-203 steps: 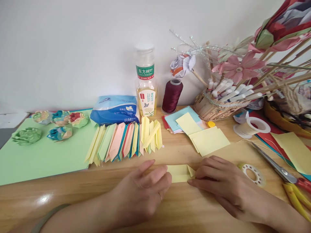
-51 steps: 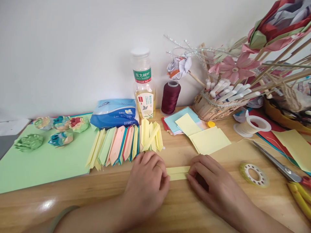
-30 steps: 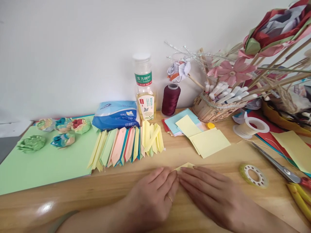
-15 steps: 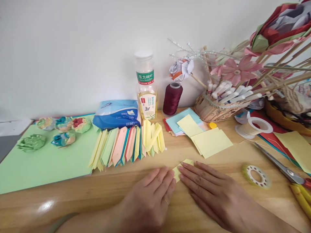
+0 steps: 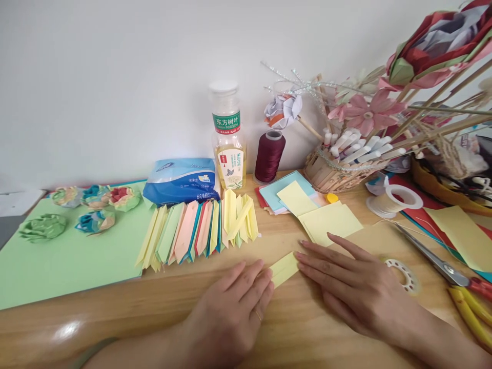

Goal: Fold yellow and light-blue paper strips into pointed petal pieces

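Note:
A small folded strip of yellow paper (image 5: 285, 269) lies flat on the wooden table, with a crease along its length. My left hand (image 5: 235, 302) rests on its left end, fingers stretched out and close together, a ring on one of them. At the right end, the fingertips of my right hand (image 5: 346, 279) touch the strip, the hand laid flat with fingers slightly spread. Just beyond are loose yellow sheets (image 5: 331, 221). A row of folded paper pieces (image 5: 192, 230) in several colours stands to the left of them.
A tape roll (image 5: 406, 277) is partly behind my right hand; scissors (image 5: 442, 264) and a white spool (image 5: 394, 201) lie farther right. Along the wall stand a tissue pack (image 5: 180, 179), a tea bottle (image 5: 227, 138), maroon thread (image 5: 270, 156) and a marker basket (image 5: 330, 171). Paper flowers (image 5: 42, 227) sit left on green paper.
My right hand has slid to the right along the yellow strip, uncovering more of it. The left hand stays in place on its end. The view has shifted slightly.

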A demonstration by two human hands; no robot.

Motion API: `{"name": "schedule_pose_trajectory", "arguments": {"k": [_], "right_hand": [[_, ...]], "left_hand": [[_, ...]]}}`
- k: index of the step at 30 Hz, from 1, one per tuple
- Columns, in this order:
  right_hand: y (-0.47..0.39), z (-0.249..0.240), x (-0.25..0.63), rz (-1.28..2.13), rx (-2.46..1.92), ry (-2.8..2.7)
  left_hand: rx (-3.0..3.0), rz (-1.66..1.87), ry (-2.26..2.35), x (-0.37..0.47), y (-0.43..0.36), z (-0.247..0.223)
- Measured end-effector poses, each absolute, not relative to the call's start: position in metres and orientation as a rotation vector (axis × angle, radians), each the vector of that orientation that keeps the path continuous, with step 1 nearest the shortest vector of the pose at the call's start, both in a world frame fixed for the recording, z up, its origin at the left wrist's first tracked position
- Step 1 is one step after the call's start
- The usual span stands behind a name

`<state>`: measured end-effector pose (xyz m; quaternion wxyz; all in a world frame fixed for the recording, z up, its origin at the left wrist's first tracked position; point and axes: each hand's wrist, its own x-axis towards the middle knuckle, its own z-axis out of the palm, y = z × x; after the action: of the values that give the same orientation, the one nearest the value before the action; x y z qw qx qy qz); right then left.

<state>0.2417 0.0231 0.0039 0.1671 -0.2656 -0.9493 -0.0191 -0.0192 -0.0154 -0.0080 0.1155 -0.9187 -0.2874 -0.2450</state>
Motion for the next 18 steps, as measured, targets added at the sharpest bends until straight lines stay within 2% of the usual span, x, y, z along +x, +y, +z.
{"name": "schedule_pose_trajectory", "arguments": {"k": [4,11,18], "right_hand": [[0.024,0.007,0.241,-0.168,-0.685,-2.634],[0.023,0.009,0.222,0.072,-0.655,-2.664],[0.025,0.003,0.222,0.14,-0.659,-2.634]], "left_hand": [[-2.744,-0.72,-0.84,-0.021,-0.011,-0.008],[-2.734,-0.846,-0.876,-0.02,-0.008,-0.006],[-2.735,-0.896,-0.966,-0.013,-0.006,-0.002]]}}
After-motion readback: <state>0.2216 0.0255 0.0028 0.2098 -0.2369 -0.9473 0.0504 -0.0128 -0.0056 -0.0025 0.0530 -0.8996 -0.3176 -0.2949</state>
